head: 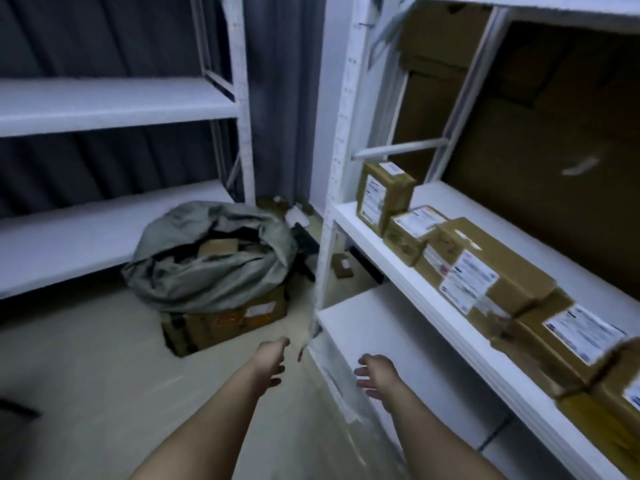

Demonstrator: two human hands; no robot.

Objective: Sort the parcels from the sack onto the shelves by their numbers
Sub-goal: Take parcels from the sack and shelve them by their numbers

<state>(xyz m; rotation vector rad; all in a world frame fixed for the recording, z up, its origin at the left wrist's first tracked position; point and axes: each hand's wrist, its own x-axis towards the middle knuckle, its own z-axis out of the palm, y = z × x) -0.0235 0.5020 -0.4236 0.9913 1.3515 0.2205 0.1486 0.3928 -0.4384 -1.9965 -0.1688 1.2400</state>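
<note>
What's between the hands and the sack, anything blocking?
Nothing visible. Both the left hand and the right hand are empty, and only bare floor lies between them and the open grey sack, which sits on a cardboard box.

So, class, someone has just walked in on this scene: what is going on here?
A person is sorting parcels onto shelves. Right now both hands are empty: the left hand and the right hand reach forward, open, holding nothing. The grey sack sits open on a cardboard box on the floor, with parcels showing inside. A row of labelled parcels already lines the white shelf on the right. The shelf on the left holds none in view.
</note>
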